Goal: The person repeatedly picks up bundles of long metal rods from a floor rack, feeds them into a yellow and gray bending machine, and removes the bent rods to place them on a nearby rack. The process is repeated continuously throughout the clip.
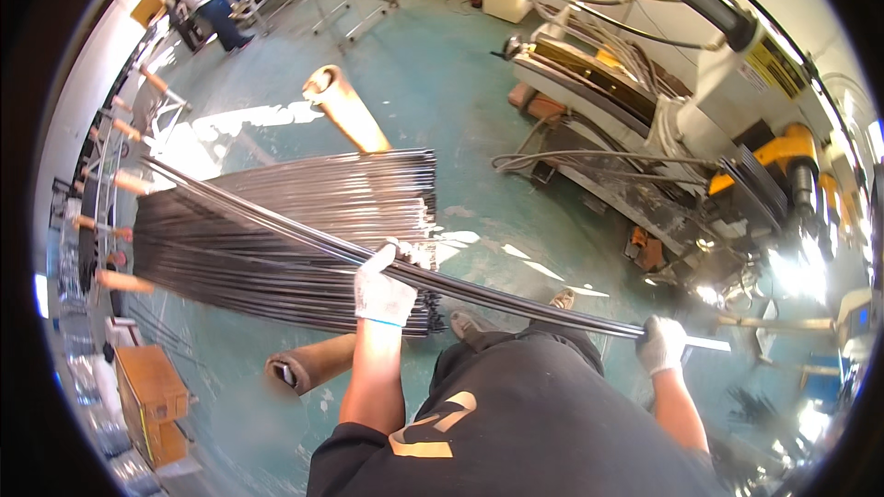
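Observation:
A bundle of long, thin dark metal rods slants across my front, from the far left down to the near right. My left hand, in a white work glove, is wrapped round its middle. Farther along to the right, my gloved right hand grips the same rods close to their end, and a bright tip sticks out past it. Under the left part of the bundle lies a wide stack of similar dark rods, its near ends at the right beside my left hand.
Brown cardboard rolls, one beyond the stack and one nearer, sit at its edges. Machinery with loose cables fills the right side. Cardboard boxes stand at lower left. Another person is at the far left.

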Available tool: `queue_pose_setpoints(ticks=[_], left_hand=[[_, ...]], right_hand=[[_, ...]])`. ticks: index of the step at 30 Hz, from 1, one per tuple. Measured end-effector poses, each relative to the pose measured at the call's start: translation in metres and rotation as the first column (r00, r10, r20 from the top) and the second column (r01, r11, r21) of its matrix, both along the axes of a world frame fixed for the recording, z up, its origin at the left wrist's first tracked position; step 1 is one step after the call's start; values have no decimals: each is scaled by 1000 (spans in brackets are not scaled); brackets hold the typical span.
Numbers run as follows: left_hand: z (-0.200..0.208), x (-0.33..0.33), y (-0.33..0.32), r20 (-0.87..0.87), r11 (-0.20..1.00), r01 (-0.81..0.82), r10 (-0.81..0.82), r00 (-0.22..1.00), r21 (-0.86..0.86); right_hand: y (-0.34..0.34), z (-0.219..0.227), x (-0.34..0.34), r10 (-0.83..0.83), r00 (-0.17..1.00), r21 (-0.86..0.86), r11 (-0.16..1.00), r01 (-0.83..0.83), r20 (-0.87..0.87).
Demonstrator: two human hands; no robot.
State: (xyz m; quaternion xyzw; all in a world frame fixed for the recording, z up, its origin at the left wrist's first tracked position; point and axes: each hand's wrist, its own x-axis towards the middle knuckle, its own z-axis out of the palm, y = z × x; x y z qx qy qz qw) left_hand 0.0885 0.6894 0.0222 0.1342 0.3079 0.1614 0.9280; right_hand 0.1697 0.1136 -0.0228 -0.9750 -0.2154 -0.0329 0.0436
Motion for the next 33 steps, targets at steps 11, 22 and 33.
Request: queue_pose_setpoints(ticks=[11, 22, 33], left_hand=[[176, 164, -92, 244, 757, 63, -287, 927, 651], [182, 345, -255, 288, 771, 301, -523, 802, 561], [105, 483, -233, 269, 747, 336, -559, 784, 574]], right_hand=[[-353, -94, 60, -941, 223, 343, 304, 889, 255], [-284, -19, 209, -55, 909, 286, -955, 73, -414], [-329, 80, 310, -494, 746, 559, -805, -199, -445]])
